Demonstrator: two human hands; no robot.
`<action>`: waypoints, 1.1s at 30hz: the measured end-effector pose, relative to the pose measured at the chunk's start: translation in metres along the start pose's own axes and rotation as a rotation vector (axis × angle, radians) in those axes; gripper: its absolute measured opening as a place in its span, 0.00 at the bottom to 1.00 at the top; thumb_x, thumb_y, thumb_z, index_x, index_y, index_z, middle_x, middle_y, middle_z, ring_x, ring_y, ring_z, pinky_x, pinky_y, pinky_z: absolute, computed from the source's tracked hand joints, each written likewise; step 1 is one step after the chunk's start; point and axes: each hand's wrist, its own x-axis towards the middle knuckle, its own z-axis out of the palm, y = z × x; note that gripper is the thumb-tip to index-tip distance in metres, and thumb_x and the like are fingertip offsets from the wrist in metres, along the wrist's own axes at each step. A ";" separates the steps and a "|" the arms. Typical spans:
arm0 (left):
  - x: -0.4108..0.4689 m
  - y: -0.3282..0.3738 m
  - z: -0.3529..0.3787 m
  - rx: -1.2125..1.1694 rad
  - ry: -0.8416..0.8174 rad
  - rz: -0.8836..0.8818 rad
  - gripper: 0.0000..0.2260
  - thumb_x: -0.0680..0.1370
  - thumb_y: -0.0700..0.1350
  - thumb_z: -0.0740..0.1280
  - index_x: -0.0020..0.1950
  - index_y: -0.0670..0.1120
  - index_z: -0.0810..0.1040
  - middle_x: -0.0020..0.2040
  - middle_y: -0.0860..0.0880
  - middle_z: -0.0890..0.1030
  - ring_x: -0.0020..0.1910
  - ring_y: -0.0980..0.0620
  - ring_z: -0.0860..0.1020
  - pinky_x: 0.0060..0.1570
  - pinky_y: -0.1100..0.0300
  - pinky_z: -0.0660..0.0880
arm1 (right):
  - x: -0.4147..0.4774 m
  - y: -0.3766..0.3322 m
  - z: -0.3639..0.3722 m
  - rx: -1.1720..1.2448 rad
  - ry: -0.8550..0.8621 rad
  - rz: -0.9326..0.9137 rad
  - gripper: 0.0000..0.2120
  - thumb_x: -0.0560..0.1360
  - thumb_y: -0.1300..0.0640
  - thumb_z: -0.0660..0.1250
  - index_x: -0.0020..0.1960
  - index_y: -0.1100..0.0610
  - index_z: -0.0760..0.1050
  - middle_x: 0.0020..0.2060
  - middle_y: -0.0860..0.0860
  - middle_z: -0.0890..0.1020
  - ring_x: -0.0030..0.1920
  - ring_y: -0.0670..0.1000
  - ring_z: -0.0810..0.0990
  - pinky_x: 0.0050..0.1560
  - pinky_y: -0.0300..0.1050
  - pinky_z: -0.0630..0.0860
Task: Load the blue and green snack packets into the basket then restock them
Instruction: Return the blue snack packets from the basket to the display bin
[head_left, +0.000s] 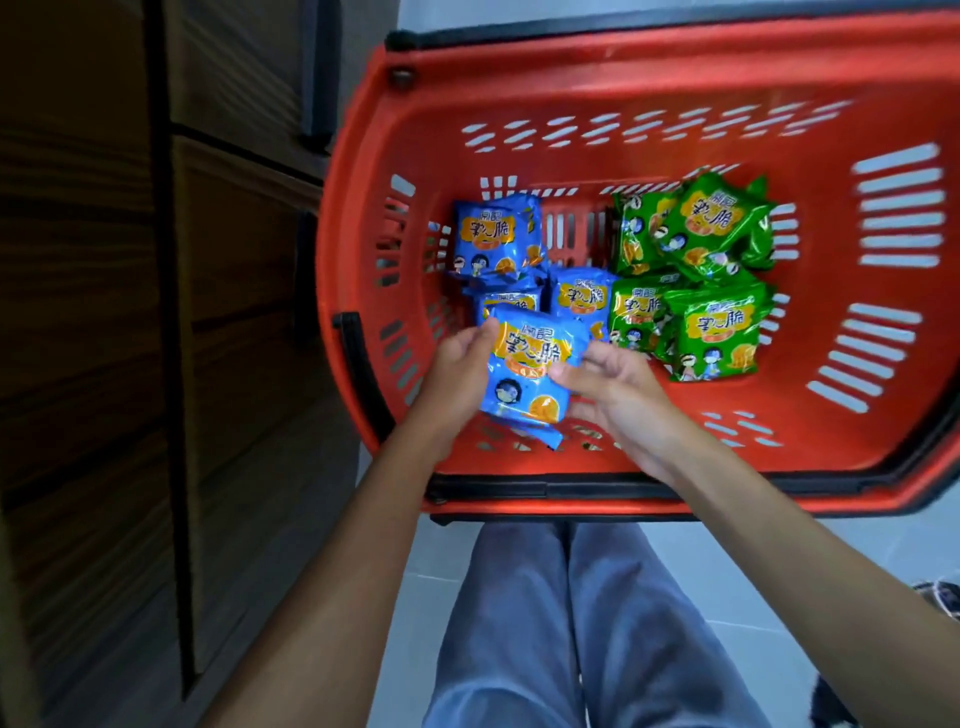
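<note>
A red plastic basket (597, 78) stands on the floor in front of me. Inside it, several blue snack packets (493, 239) lie on the left and several green snack packets (711, 228) on the right. Both hands are inside the basket near its front wall. My left hand (457, 374) grips the left edge of one blue packet (530, 379), held above the others. My right hand (618, 395) pinches the same packet's right edge with thumb and fingers.
Dark wooden shelving or cabinets (130, 338) run along the left side, close to the basket. The floor (779, 561) is pale tile. My legs in blue-grey trousers (561, 623) are just behind the basket. A shoe (940, 597) shows at the right edge.
</note>
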 end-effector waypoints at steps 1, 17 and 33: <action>0.005 -0.002 0.002 -0.027 -0.011 0.012 0.10 0.82 0.45 0.57 0.45 0.46 0.76 0.42 0.47 0.79 0.37 0.54 0.78 0.40 0.64 0.75 | 0.003 -0.002 -0.001 -0.027 -0.003 0.001 0.07 0.75 0.65 0.65 0.52 0.58 0.76 0.44 0.52 0.83 0.41 0.47 0.83 0.44 0.42 0.81; 0.060 -0.037 0.017 -0.080 0.390 -0.062 0.06 0.80 0.47 0.63 0.53 0.45 0.74 0.51 0.45 0.81 0.53 0.44 0.79 0.54 0.53 0.76 | 0.156 0.039 -0.020 -0.752 0.719 0.196 0.44 0.63 0.40 0.75 0.67 0.64 0.62 0.65 0.59 0.66 0.65 0.59 0.68 0.61 0.52 0.68; 0.062 -0.036 0.021 -0.122 0.419 -0.076 0.09 0.79 0.48 0.63 0.56 0.46 0.73 0.55 0.45 0.80 0.56 0.43 0.79 0.59 0.46 0.74 | 0.130 0.046 -0.035 -0.548 0.661 0.083 0.41 0.59 0.43 0.78 0.60 0.60 0.61 0.46 0.55 0.79 0.54 0.57 0.78 0.57 0.54 0.73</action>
